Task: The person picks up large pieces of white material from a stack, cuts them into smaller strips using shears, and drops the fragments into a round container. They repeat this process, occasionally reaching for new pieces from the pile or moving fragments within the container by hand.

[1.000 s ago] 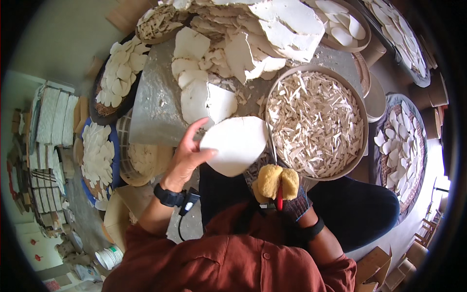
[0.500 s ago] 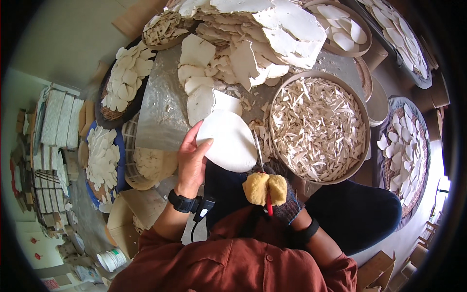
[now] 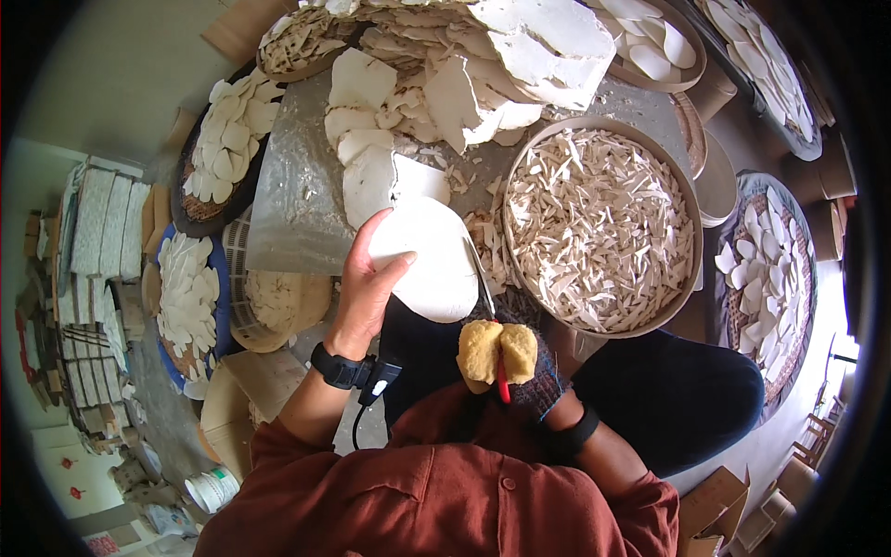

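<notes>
My left hand [image 3: 364, 292] is closed on a thin, flat white slice [image 3: 427, 265] with a rounded lower edge, thumb on top and fingers beneath. My right hand [image 3: 543, 388], in a dark knitted glove, grips red-handled scissors [image 3: 502, 379]. Yellow foam padding [image 3: 478, 351] sits around their handle and hides part of the grip. The blade runs up along the right edge of the slice. Whether the second blade lies under the slice is hidden. Just beyond, larger white irregular sheets [image 3: 367, 186] lie on the grey work surface [image 3: 295, 200].
A round tray [image 3: 691, 260] full of white offcuts [image 3: 599, 232] stands right of the scissors. Tall stacked sheets [image 3: 548, 46] fill the far side. Trays of rounded slices [image 3: 227, 139] stand left; another tray [image 3: 766, 269] stands right. A cardboard box [image 3: 232, 408] is at lower left.
The slice has turned slightly in my left hand, and its right edge still lies along the blade. The whole view has shifted a little. Both hands keep their grips.
</notes>
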